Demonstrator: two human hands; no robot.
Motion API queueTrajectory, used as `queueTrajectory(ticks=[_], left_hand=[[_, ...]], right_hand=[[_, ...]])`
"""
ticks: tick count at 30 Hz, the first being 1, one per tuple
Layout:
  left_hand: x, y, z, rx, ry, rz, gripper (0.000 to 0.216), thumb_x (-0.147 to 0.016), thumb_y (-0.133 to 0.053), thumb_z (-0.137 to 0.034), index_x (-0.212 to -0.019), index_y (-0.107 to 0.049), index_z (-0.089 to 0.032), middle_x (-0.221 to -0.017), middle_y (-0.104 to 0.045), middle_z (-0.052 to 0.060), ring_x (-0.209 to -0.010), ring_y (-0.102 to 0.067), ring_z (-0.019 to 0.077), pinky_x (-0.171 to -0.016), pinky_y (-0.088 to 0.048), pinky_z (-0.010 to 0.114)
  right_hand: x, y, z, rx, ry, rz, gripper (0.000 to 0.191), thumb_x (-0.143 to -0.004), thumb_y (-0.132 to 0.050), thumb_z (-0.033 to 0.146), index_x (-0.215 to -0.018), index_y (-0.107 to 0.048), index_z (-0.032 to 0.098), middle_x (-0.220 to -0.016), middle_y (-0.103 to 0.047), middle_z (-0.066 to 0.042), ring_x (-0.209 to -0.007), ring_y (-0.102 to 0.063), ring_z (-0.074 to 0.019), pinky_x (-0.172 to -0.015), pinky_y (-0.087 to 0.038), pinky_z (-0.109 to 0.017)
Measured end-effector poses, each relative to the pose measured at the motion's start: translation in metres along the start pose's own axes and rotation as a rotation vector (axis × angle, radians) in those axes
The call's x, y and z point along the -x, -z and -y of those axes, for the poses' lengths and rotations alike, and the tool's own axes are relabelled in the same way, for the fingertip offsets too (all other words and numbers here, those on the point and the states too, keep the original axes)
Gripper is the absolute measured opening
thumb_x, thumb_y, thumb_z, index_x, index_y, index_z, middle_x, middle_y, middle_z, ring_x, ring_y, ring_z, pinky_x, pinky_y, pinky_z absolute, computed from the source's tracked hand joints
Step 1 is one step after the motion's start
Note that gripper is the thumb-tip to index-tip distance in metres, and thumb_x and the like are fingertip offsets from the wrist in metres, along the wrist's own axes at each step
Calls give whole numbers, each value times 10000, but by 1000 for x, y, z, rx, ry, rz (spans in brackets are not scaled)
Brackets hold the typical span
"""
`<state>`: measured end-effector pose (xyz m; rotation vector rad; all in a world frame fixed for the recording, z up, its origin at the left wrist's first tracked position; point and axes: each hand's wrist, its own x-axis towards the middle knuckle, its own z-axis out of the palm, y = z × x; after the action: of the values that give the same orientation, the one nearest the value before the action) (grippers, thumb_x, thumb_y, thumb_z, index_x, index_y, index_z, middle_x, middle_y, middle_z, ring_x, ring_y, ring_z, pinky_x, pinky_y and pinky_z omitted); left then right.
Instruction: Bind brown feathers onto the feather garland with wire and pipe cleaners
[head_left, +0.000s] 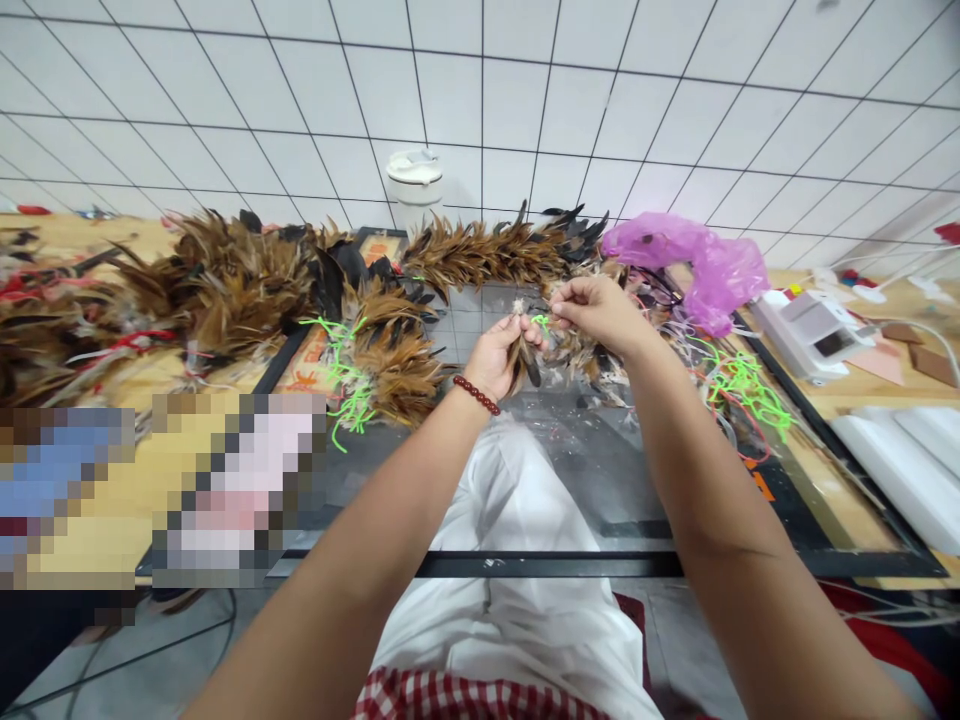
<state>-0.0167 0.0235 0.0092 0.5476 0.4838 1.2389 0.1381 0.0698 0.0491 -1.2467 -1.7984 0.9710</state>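
Note:
My left hand (496,357), with a red bead bracelet on the wrist, is closed around a small bunch of brown feathers (520,352) held over the glass table top (570,470). My right hand (596,310) is pinched shut just to the right of it, fingertips on a green string (541,322) at the top of the bunch. Both hands are raised above the table, close together. Strung rows of brown and black feathers (480,250) lie right behind the hands.
Heaps of brown feathers (225,285) cover the left of the table, with loose green strings (346,385). A pink plastic bag (697,260) and more green string (742,385) lie right. A white cup (415,185) stands at the back, a white device (814,335) far right.

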Motion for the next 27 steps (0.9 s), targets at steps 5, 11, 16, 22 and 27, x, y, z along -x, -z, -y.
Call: queueTrajectory(ticks=[5,11,16,22,27], left_hand=[[1,0,-1,-1,-5,15,265,-898,-470,-160,-637,-514,-147,-612,-442,-1,-603,-480,100,-728,-510,286],[-3,3,0,3,-40,-89,205,-880,-527,-171,-677,-516,-152,-652,-513,-6,-607,-528,87,-710,-513,259],[-9,9,5,-13,-107,-213,137,-845,-572,-145,-710,-552,-141,-829,-642,9,-606,-565,63,-675,-505,236],[-10,7,11,-118,-118,-167,92,-777,-654,-117,-691,-623,-124,-681,-641,-7,-599,-564,60,-664,-461,186],[-12,8,9,-100,-105,-233,83,-746,-699,-137,-694,-637,-123,-630,-636,-14,-541,-551,63,-633,-448,199]], right_hand=[[3,-5,5,86,45,159,116,-706,-636,225,-789,-688,162,-668,-664,-4,-574,-581,-115,-571,-459,-232],[8,1,10,188,12,117,98,-685,-654,245,-708,-664,151,-561,-614,15,-520,-525,-94,-521,-389,-210],[5,-2,5,-50,15,-37,193,-670,-699,330,-714,-657,146,-564,-592,6,-497,-492,-90,-505,-383,-223],[4,-15,5,77,49,-39,203,-665,-675,332,-671,-659,130,-558,-567,5,-497,-439,-73,-479,-320,-211],[7,-21,7,94,-12,50,172,-671,-635,311,-673,-631,139,-528,-525,28,-470,-398,-62,-460,-277,-206]])
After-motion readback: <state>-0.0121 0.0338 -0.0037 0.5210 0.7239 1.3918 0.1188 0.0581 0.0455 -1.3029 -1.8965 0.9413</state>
